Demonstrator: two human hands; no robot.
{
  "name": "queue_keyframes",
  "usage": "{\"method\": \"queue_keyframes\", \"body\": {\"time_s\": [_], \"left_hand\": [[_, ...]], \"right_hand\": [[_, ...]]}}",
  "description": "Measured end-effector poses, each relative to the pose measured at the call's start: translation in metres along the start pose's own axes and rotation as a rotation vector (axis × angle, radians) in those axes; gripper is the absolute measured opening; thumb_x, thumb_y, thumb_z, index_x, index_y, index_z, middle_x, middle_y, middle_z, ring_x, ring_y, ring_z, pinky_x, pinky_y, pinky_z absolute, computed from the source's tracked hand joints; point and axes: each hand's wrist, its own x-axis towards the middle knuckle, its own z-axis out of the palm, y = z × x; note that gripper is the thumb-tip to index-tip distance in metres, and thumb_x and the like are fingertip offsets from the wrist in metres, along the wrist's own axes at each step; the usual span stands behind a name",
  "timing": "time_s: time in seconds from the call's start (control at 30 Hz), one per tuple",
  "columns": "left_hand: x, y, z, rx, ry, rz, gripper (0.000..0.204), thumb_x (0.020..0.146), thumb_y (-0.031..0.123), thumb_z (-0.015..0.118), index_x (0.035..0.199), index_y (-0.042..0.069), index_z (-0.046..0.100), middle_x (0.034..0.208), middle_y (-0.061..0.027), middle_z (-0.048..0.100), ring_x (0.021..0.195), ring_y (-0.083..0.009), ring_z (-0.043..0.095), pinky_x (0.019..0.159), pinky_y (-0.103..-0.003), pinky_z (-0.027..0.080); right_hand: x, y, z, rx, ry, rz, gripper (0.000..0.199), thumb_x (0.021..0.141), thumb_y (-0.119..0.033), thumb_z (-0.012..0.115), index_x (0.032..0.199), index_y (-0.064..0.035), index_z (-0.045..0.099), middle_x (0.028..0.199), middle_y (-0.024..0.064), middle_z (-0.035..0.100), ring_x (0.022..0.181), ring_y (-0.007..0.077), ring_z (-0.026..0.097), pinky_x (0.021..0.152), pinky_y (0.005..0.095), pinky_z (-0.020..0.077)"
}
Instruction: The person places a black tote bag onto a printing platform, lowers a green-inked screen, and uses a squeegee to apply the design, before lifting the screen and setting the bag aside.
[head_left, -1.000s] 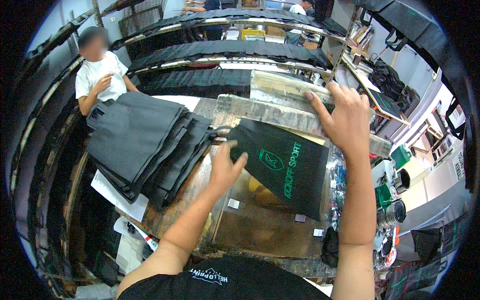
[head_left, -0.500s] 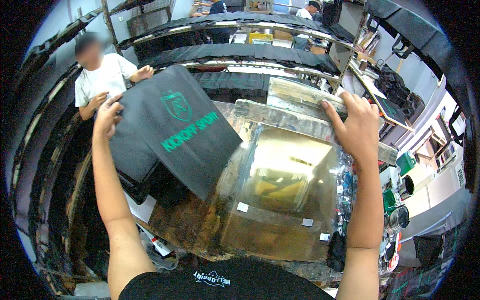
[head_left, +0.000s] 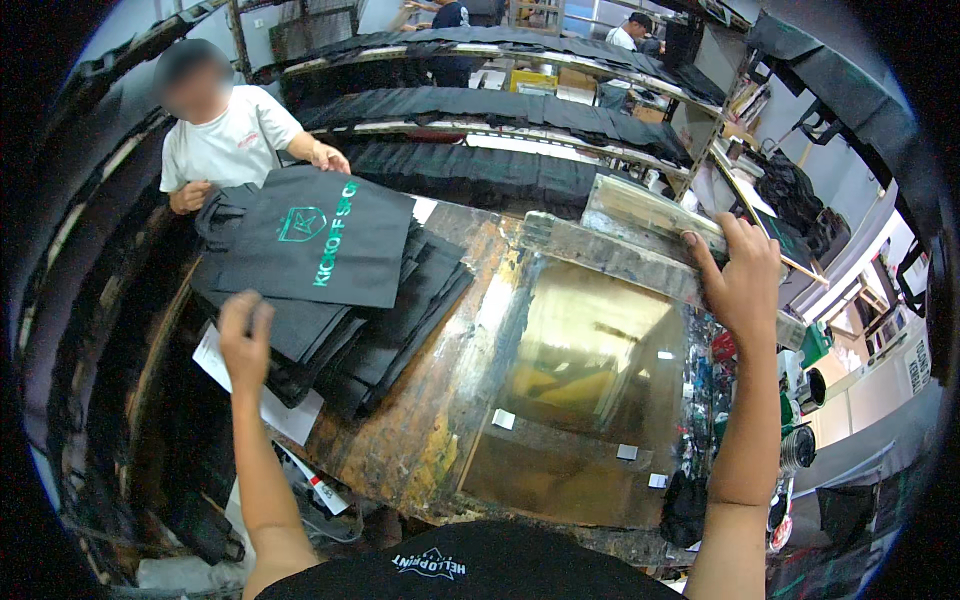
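Observation:
A black fabric bag (head_left: pixel 370 240) with a green crest and lettering lies on top of a stack of black bags (head_left: pixel 410 300) at the table's left. Just off the near edge of that bag is my left hand (head_left: pixel 245 345), its fingers apart and slightly blurred, holding nothing. My right hand (head_left: pixel 745 285) grips the upper edge of a raised, paint-stained wooden frame (head_left: pixel 640 215), thumb on the near side and fingers over the top. Below the frame, a shiny brownish printing board (head_left: pixel 590 400) with small white tabs lies on the table.
A co-worker in a white shirt (head_left: pixel 235 135) stands across the stack, one hand (head_left: pixel 325 157) by the bag's far edge. Racks draped with black bags (head_left: pixel 500 110) curve behind the table (head_left: pixel 420 450). Cans and paint containers (head_left: pixel 800 445) crowd the right side.
The printed bag has come down flat onto the stack, and my left hand has let go and drawn nearer to me. My right hand stays on the frame. The co-worker has leaned in.

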Motion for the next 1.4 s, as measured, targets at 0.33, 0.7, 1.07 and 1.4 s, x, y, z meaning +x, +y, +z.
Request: {"method": "queue_keyframes", "body": {"time_s": [0.33,0.7,1.07,1.4], "left_hand": [[-0.060,0.022,0.006,0.269,-0.377,-0.004,0.054,0.101,0.038,0.066,0.140,0.001,0.063,0.151,-0.0229,0.056,0.145,-0.0417,0.047,0.123,-0.050,0.032],[-0.033,0.045,-0.004,0.388,-0.356,0.220,0.018,0.101,0.017,0.066,0.101,-0.001,0.069,0.102,-0.0174,0.075,0.098,-0.0363,0.073,0.085,-0.047,0.058],[0.013,0.041,-0.013,0.355,-0.308,0.477,0.011,0.099,0.009,0.064,0.102,-0.001,0.065,0.091,-0.0170,0.068,0.087,-0.0383,0.066,0.080,-0.048,0.054],[0.023,0.056,-0.009,0.003,-0.307,0.102,0.035,0.080,0.015,0.088,0.105,-0.001,0.069,0.089,-0.0148,0.065,0.083,-0.0290,0.064,0.075,-0.040,0.052]], "right_hand": [[-0.002,0.007,0.008,0.038,0.063,-0.043,0.053,0.097,-0.051,0.066,0.109,-0.0003,0.070,0.095,0.0195,0.068,0.094,0.0367,0.062,0.088,0.0464,0.0423],[0.000,0.012,0.011,0.076,0.120,-0.058,0.052,0.096,-0.055,0.067,0.097,-0.0027,0.069,0.087,0.0157,0.066,0.089,0.0349,0.063,0.083,0.0467,0.0418],[-0.002,0.014,0.014,0.095,0.142,-0.062,0.055,0.097,-0.057,0.064,0.092,-0.0025,0.068,0.088,0.0165,0.070,0.091,0.0359,0.066,0.084,0.0484,0.0435],[0.007,0.013,0.010,0.059,0.060,-0.023,0.055,0.098,-0.056,0.063,0.106,-0.0018,0.071,0.097,0.0170,0.071,0.098,0.0358,0.065,0.089,0.0476,0.0427]]}}
